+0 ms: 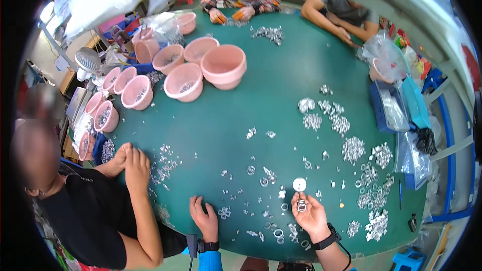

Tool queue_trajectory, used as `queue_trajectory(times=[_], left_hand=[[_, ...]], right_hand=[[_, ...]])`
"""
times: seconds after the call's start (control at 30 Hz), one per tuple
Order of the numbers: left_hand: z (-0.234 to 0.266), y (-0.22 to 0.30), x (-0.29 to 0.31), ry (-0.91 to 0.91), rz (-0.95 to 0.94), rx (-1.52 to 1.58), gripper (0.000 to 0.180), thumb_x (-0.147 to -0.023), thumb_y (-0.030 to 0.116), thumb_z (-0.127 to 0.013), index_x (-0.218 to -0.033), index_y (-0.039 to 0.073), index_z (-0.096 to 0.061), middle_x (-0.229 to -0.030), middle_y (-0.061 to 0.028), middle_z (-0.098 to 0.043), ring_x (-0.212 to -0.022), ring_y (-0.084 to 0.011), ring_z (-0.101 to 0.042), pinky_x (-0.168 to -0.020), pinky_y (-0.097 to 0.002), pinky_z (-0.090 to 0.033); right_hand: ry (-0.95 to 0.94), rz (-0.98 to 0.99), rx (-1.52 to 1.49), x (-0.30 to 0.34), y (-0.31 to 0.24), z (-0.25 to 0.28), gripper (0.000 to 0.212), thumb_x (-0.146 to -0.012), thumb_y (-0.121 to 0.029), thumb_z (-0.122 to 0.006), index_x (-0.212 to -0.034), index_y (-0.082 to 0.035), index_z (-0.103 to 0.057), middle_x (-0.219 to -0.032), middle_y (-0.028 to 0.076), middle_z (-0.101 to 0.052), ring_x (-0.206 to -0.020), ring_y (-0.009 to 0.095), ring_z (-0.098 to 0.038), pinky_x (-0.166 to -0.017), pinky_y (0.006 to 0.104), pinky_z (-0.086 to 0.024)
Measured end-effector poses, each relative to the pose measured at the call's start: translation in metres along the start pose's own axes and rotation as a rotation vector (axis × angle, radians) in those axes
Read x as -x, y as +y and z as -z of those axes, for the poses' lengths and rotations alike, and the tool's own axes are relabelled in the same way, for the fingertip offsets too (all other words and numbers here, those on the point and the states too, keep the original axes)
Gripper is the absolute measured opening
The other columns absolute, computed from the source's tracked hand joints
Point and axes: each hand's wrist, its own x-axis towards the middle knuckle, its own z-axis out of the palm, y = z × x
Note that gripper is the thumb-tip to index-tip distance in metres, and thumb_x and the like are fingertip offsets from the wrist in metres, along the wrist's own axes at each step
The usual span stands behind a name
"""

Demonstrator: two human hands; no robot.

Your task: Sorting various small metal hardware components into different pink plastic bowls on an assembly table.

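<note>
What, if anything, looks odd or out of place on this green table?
One tiny, rounded, orange-yellow piece, lying right of the person's right hand: its colour stands out among the shiny silver-coloured parts nearby. The parts are too small to check for damage.

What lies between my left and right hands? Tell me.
Silver pieces and rings lie scattered between left hand and right hand, as the head view shows.

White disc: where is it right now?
In the head view's lower right, the white disc is just beyond the right hand and the metal rings it holds.
</note>
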Motion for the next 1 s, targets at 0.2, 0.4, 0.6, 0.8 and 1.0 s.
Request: queue_trajectory(times=[0.2,0.4,0.6,0.8,1.0], left_hand=[[-0.012,-0.025,0.007,-0.010,0.028,-0.298,0.036,-0.079,0.013,-0.045,-0.110,-0.005,-0.042,-0.122,-0.0215,-0.034,-0.115,-0.0361,-0.028,-0.095,-0.0440,-0.022],[0.001,-0.021,0.007,-0.212,0.084,-0.263,0.040,-0.081,0.016,-0.040,-0.116,-0.004,-0.038,-0.125,-0.0230,-0.031,-0.117,-0.0389,-0.026,-0.096,-0.0451,-0.021],[0.044,-0.043,-0.115,-0.061,-0.259,-1.000,0.029,-0.078,0.013,-0.049,-0.103,-0.003,-0.047,-0.110,-0.0171,-0.043,-0.102,-0.0287,-0.039,-0.086,-0.0345,-0.031],[0.064,-0.057,-0.183,0.108,-0.582,-2.141,0.016,-0.077,0.009,-0.058,-0.089,-0.001,-0.056,-0.093,-0.0082,-0.056,-0.085,-0.0147,-0.053,-0.075,-0.0212,-0.042],[0.059,-0.060,-0.181,0.047,-0.603,-2.266,0.011,-0.078,0.010,-0.056,-0.087,0.003,-0.057,-0.093,-0.0062,-0.054,-0.087,-0.0139,-0.051,-0.075,-0.0221,-0.041]], right_hand=[[-0.121,0.231,0.228,-0.063,-0.005,-0.105,0.025,-0.085,-0.018,-0.038,-0.100,0.001,-0.045,-0.103,0.015,-0.050,-0.100,0.029,-0.047,-0.082,0.0368,-0.043],[0.091,0.135,0.512,-0.165,-0.032,-0.078,0.016,-0.080,-0.009,-0.043,-0.088,0.005,-0.046,-0.082,0.016,-0.052,-0.078,0.027,-0.054,-0.074,0.0358,-0.048],[0.084,0.019,0.642,-0.260,-0.048,-0.087,0.012,-0.077,-0.006,-0.041,-0.078,0.004,-0.046,-0.076,0.015,-0.051,-0.071,0.027,-0.055,-0.070,0.0359,-0.050],[0.045,0.383,0.644,-0.326,-0.048,-0.141,0.027,-0.084,-0.021,-0.039,-0.086,0.004,-0.048,-0.081,0.014,-0.053,-0.078,0.026,-0.054,-0.073,0.0325,-0.047],[0.014,0.269,0.509,-0.337,-0.045,-0.133,0.032,-0.086,-0.024,-0.035,-0.091,0.006,-0.045,-0.088,0.018,-0.052,-0.082,0.030,-0.053,-0.077,0.0365,-0.046]])
